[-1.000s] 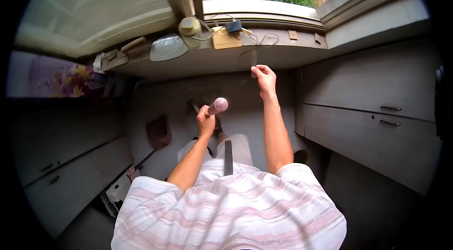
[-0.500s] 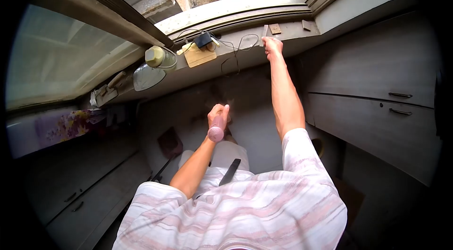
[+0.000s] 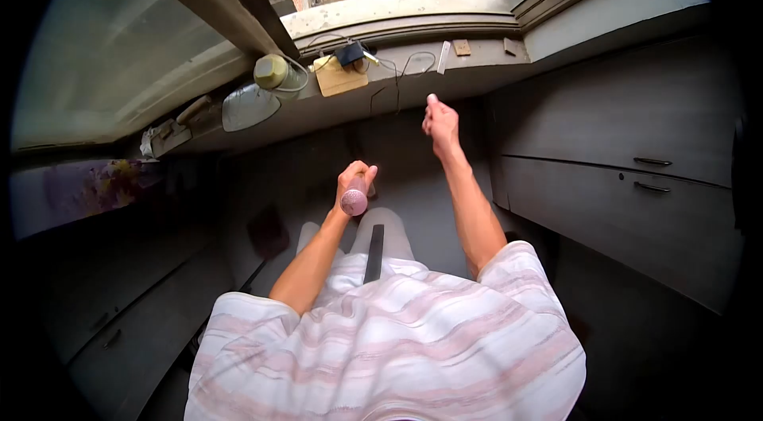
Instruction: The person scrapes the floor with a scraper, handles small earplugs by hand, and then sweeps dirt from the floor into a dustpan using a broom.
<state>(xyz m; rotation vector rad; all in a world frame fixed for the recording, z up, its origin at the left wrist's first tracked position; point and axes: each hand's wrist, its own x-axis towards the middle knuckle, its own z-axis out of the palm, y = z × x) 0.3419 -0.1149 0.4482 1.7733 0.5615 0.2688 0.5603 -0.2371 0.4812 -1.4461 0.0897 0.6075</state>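
Note:
My left hand point(image 3: 355, 175) is wrapped round a pink cylindrical container point(image 3: 354, 201), its round speckled end tipped up at me, in front of my body. Out ahead and to the right, my right hand point(image 3: 441, 124) hangs in the air just short of the window sill point(image 3: 477, 65). Its fingers are curled in and the thumb points up. What they hold, if anything, is hidden. Nearest to it on the sill lies a narrow whitish strip point(image 3: 443, 58). Left of that strip is a loop of thin dark cable point(image 3: 419, 65).
Along the sill are a small brown square piece point(image 3: 462, 48), a yellowish board point(image 3: 342, 77), a black box point(image 3: 349, 54), a bottle with a pale yellow cap point(image 3: 271, 71) and a mirror-like plate point(image 3: 250, 108). Cabinets point(image 3: 604, 198) with handles flank me. Green plants grow outside.
My right hand has drawn back from the sill toward me, leaving the whitish strip lying there. My left hand, still round the pink container, has shifted slightly left in view.

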